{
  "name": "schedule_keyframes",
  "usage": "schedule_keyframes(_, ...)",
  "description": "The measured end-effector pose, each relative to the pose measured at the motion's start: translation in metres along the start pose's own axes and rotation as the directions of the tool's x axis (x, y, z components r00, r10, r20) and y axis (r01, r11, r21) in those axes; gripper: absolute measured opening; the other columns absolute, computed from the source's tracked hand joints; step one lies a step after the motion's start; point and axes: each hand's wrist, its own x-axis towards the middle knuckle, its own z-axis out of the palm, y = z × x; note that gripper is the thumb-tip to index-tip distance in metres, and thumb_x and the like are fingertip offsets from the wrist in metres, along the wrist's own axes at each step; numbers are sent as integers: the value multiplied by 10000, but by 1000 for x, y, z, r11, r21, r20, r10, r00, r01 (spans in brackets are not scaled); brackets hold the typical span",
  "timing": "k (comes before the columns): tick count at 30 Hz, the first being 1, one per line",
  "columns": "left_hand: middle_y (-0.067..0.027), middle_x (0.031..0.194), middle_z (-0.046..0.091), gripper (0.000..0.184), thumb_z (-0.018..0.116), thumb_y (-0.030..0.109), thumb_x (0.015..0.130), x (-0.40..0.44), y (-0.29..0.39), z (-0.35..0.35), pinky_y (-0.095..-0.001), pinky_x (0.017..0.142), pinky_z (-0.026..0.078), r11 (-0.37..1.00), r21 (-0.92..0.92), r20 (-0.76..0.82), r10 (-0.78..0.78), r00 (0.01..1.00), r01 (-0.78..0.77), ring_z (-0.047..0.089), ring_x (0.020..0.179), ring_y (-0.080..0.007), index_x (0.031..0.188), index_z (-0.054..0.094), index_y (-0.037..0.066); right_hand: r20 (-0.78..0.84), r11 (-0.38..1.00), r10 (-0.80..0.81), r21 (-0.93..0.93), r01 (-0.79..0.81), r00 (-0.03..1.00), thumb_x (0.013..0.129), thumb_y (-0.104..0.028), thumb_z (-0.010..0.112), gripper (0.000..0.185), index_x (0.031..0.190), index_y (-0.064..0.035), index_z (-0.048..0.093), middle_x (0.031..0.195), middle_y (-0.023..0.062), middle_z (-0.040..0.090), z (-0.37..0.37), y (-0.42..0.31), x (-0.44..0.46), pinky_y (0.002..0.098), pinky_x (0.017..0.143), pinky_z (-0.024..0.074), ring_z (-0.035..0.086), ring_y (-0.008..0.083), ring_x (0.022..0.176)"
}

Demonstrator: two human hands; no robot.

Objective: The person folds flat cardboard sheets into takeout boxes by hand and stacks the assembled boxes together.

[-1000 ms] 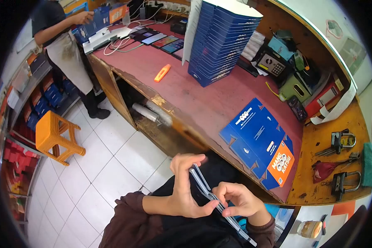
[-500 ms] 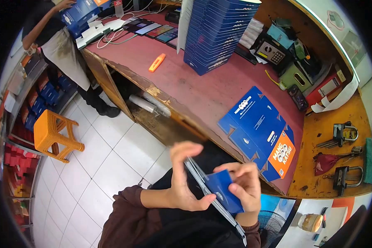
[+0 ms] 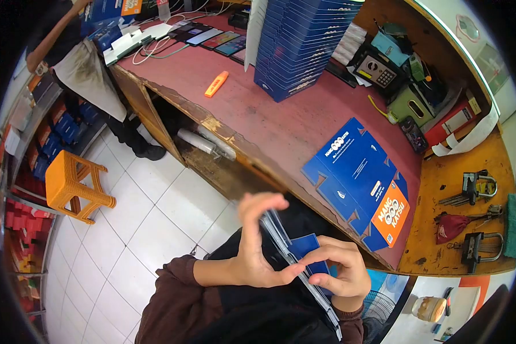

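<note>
One folded carton (image 3: 284, 246) is held edge-on, just off the front edge of the bench (image 3: 258, 129): the left hand (image 3: 255, 255) spreads thumb and fingers along it, the right hand (image 3: 347, 269) pinches its blue flap (image 3: 308, 245). A flat carton blank (image 3: 355, 166) lies along that edge.

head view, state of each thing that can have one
held carton, folded, seen edge-on, blue flap sticking out
left hand, around its upper part
right hand, fingers bent at the blue flap
carton stack, nested, standing upright
flat carton, unfolded on the counter
highlighter, lying down
phones, face up, some screens lit
stool, upright
cupboard, open in front
</note>
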Motion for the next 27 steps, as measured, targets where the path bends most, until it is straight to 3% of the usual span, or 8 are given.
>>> schedule_keyframes(7,-157,1130,435,867,716,381,609,0,-1,-2,-465,1015,126,999,34,19,3,1000,-3,395,1090,-278,1257,312,-29,30,999,48,18,-48,998,732,-126,695,202,907,-33,655,947,129,617,2,0,-1,233,500,415,572,149,651)
schedule_keyframes(8,-157,1132,436,869,714,385,610,0,-1,-3,-466,1015,125,999,40,20,3,1000,-4,395,1091,-278,1258,311,-30,-136,974,111,211,-81,984,740,-91,667,175,904,-32,654,1014,151,606,12,1,-4,247,517,435,586,152,674)
schedule_keyframes(11,-162,1132,437,878,707,398,610,0,-1,-3,-468,1015,125,1000,20,29,-15,999,15,395,1093,-281,1262,309,-34,-368,914,203,404,-40,907,750,-31,595,153,893,-37,647,1171,194,556,18,-5,2,277,560,474,625,178,721)
schedule_keyframes(12,-164,1132,436,880,706,398,610,1,0,-3,-468,1015,124,1000,16,35,-19,999,19,395,1093,-282,1264,307,-35,-231,996,48,83,-29,972,751,-41,590,152,893,-42,644,1166,189,559,6,-7,3,276,562,473,626,193,710)
schedule_keyframes(13,-165,1132,435,881,706,397,610,2,-1,-2,-468,1016,124,1000,14,40,-22,999,21,394,1093,-282,1265,306,-36,-41,970,-56,-240,45,998,752,-51,585,151,892,-47,641,1161,183,561,-1,-7,3,274,563,472,626,208,699)
schedule_keyframes(17,-168,1133,430,885,703,400,615,3,-4,-2,-464,1017,124,999,34,42,0,999,-2,391,1093,-282,1270,299,-39,51,983,-6,-181,15,999,748,-124,645,143,872,-53,643,959,129,608,-2,-8,4,291,592,471,609,258,684)
schedule_keyframes(20,-184,1157,332,996,689,461,609,3,-8,-6,-356,962,230,993,108,134,23,991,-37,338,1109,-251,1283,201,-87,64,989,-12,-149,21,998,730,-138,678,171,873,-50,644,918,125,605,-4,-4,5,286,593,469,610,257,692)
schedule_keyframes(27,-196,1192,312,1008,679,442,612,1,-8,-9,-353,963,225,996,83,159,9,987,-23,328,1131,-251,1301,173,-91,55,995,-41,-87,46,998,708,-141,699,187,858,-41,648,905,114,604,-3,3,5,274,597,469,608,235,693)
